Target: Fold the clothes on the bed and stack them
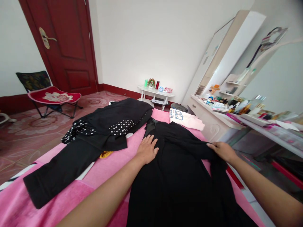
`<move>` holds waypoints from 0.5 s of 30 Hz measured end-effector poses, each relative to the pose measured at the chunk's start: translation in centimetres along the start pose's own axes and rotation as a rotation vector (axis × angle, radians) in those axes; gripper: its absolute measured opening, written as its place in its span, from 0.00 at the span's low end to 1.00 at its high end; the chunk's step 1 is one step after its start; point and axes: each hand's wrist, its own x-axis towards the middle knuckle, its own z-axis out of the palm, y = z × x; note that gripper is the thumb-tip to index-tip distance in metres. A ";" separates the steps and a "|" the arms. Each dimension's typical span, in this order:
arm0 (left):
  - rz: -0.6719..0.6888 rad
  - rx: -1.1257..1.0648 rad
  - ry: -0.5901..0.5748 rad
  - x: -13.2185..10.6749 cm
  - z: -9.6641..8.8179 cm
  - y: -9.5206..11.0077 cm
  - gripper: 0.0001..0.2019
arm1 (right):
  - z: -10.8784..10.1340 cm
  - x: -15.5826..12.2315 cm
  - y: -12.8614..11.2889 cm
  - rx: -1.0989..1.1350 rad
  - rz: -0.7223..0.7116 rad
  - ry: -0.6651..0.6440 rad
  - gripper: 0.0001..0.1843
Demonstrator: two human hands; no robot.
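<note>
Shows a plain black, long-sleeved cloth garment (170, 176), laid out on a pink plush bed cover (113, 170) and set squarely between two bare hands. Runs lengthwise away from the body, out of the bottom of the view at the near end, up to a narrower end just beyond the left hand (148, 148). Stretches one sleeve sideways, across that long axis, to the right hand (221, 150) at the bed's edge. Lies closer to the left hand in its main panel, with only the sleeve close to the right.

Rests palm down on the upper left edge, at the left, with fingers loosely spread and clamped on nothing. Pinches the sleeve between thumb and fingers, at the right, well apart from the other hand.

Looks soft, dark and mostly smooth across the middle, with creases along the sleeve and a shinier patch near the far end. Drapes loosely below the pinch; cannot tell where the cuff ends.

Borders a heap of black clothing with white-dotted fabric (113, 113) at left and a folded white top with blue print (189, 119) beyond.
</note>
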 end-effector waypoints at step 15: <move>-0.309 -1.430 0.388 0.6 -0.3 -3.6 0.28 | -5.9 -14.3 -23.9 0.088 -0.800 -0.156 0.22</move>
